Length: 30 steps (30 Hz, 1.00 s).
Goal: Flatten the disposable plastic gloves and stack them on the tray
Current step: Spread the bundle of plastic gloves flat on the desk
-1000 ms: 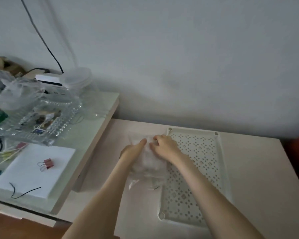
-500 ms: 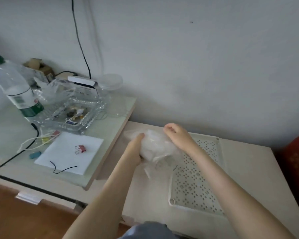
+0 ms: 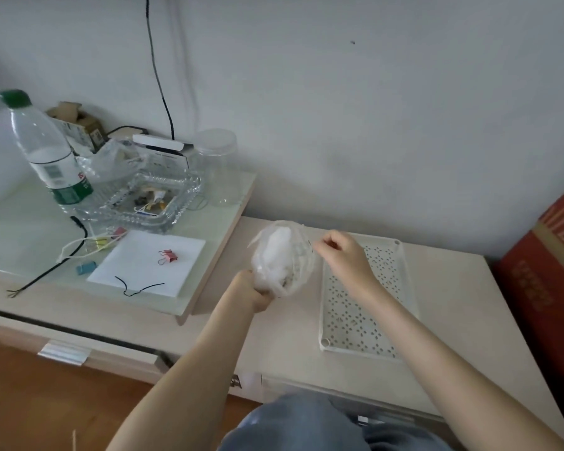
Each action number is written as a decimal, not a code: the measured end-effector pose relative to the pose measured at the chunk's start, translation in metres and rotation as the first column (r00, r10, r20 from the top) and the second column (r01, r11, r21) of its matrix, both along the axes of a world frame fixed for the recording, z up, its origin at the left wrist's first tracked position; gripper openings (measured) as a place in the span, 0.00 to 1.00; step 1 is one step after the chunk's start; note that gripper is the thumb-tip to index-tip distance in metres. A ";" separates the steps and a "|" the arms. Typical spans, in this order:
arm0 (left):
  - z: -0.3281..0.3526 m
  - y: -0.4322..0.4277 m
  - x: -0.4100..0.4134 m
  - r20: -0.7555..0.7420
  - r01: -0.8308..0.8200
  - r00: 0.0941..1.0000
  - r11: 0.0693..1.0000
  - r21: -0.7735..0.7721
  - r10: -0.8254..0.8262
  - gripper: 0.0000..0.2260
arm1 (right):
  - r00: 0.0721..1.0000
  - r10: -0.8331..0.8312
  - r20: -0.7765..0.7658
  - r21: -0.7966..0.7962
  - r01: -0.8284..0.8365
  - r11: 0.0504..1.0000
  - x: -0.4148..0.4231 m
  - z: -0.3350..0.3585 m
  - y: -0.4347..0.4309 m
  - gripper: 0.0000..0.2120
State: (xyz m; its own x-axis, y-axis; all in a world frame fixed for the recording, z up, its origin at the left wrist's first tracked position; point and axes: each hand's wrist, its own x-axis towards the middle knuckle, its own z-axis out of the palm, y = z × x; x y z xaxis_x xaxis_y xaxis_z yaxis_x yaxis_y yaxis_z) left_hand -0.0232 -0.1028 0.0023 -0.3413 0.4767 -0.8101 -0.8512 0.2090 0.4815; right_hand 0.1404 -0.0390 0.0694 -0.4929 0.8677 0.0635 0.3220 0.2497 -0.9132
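Crumpled bundle of clear disposable plastic gloves (image 3: 282, 258) is held in the air just left of the white perforated plastic tray (image 3: 355, 320); nothing flattened on the tray yet. Left hand (image 3: 253, 292) is wrapped tight round the bundle's lower end. Right hand (image 3: 342, 258) has its fingers curled, thumb and forefinger apparently pinching a film edge at the tray-side top; contact is hard to confirm. Risks: film clings, so one pull may drag several gloves out; a hard tug could tear it.

Left hand (image 3: 253, 292) grips bunched gloves (image 3: 282, 258); right hand (image 3: 339, 255) pinches them beside the tray (image 3: 404, 288).
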 end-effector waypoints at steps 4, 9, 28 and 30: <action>0.007 0.004 0.003 0.053 -0.130 0.991 0.976 0.172 0.123 0.15 | 0.991 0.094 0.099 -0.095 -0.084 0.992 -0.006 -0.014 -0.002 0.10; 0.002 0.015 -0.001 0.018 -0.051 0.999 0.922 0.384 0.048 0.16 | 0.979 -0.205 0.005 -0.425 0.187 0.886 -0.004 -0.045 0.023 0.13; 0.004 0.104 0.044 -0.274 0.411 0.908 0.805 0.429 -0.318 0.17 | 0.987 -0.041 -0.154 -0.519 -0.045 0.854 0.040 -0.044 0.108 0.20; 0.005 0.110 0.049 -0.314 0.463 0.878 0.805 0.371 -0.360 0.12 | 0.988 -0.024 -0.150 -0.514 -0.057 0.856 0.047 -0.046 0.109 0.27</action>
State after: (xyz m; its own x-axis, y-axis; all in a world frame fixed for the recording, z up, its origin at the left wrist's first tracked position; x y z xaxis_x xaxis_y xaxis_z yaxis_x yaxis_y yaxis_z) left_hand 0.0261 0.0073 0.0069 -0.1755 0.8887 -0.4236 -0.5935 0.2478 0.7658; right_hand 0.1870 0.0697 0.0230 -0.5279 0.7875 -0.3180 0.1752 -0.2653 -0.9481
